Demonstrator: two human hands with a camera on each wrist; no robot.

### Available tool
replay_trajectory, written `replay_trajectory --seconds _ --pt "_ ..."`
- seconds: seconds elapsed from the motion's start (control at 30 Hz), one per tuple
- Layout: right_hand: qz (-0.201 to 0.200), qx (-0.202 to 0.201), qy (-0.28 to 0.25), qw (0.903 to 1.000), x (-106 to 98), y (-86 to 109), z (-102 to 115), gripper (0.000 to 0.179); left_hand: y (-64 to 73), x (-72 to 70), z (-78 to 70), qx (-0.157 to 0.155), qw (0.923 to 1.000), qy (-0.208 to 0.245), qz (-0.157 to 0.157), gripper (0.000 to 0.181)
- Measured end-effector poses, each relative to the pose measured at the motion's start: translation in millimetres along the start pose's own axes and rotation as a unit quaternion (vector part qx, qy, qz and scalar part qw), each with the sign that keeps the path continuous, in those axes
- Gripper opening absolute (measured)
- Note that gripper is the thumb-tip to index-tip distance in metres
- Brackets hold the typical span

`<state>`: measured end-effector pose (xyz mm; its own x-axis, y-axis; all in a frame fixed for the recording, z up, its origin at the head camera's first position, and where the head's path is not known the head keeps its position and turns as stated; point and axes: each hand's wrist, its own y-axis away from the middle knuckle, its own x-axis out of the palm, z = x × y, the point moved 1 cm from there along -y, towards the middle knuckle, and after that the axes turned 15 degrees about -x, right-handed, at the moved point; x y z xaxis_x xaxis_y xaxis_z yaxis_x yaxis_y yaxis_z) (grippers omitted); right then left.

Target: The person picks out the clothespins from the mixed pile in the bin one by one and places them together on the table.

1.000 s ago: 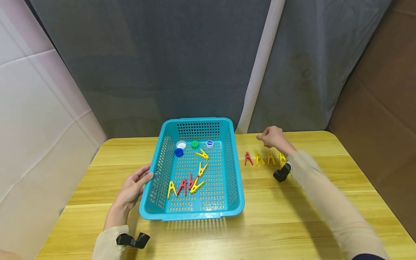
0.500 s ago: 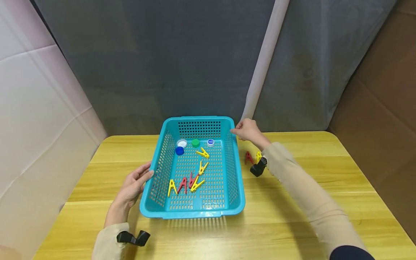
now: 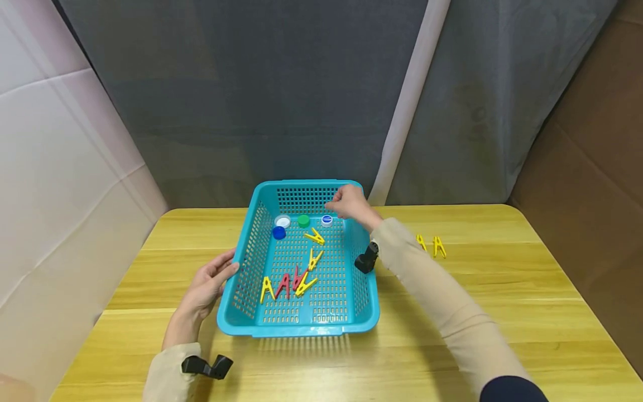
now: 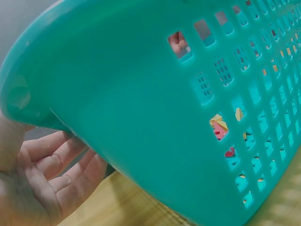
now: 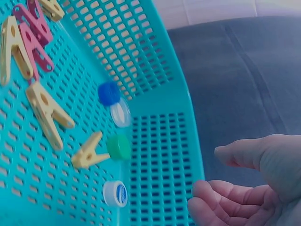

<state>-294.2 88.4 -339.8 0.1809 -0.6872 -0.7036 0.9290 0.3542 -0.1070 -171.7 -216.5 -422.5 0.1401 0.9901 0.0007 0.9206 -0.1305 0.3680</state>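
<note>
A turquoise plastic basket [image 3: 297,330] stands on the table, its left rim held by my left hand [image 3: 203,290], thumb at the rim and fingers along the outside. My right hand [image 3: 353,205] hovers over the basket's far right corner. In the right wrist view its thumb and fingers [image 5: 242,193] are apart with nothing between them. Nearest to it lies a white bottle cap [image 3: 327,221] with a blue print. A green cap [image 3: 303,221], a blue cap [image 3: 278,233] and a white cap [image 3: 283,221] lie at the basket's far end. Yellow clothespins [image 3: 315,260] and red clothespins [image 3: 284,285] lie nearer me.
On the wooden table [image 3: 502,290], right of the basket, two yellow clothespins [image 3: 439,247] show beside my right sleeve [image 3: 442,296], which covers others. A grey curtain [image 3: 226,111] hangs behind, with a pale wall [image 3: 65,167] left and a brown panel [image 3: 577,151] right.
My right hand has swung left from above the clothespins on the table, past the basket's right rim, to over its far right corner. My left hand stays at the left rim.
</note>
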Motion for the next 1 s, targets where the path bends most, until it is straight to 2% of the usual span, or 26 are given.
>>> replay_trajectory --seconds 0.2,0.4,0.67,0.87,1.0 --pt "0.028 -0.018 -0.009 0.9994 19.5 -6.9 7.4 0.048 0.7 0.1 0.2 -0.006 1.0 -0.001 -0.007 0.06" --pt "0.049 -0.016 -0.029 0.9982 38.0 -11.8 8.5 0.051 1.2 0.7 -0.8 -0.004 1.0 -0.003 -0.008 0.058" --pt "0.086 -0.033 0.021 0.9955 59.7 -20.4 7.0 0.045 -0.6 0.6 -0.2 -0.01 0.9999 0.002 -0.005 0.059" --pt "0.076 -0.016 -0.001 0.997 69.6 -22.0 5.6 0.045 0.2 2.2 -1.9 -0.008 0.9999 0.008 -0.003 0.059" --pt "0.078 -0.003 0.024 0.9967 76.0 -25.4 1.2 0.052 -0.4 2.5 -1.9 -0.008 0.9999 0.012 -0.003 0.058"
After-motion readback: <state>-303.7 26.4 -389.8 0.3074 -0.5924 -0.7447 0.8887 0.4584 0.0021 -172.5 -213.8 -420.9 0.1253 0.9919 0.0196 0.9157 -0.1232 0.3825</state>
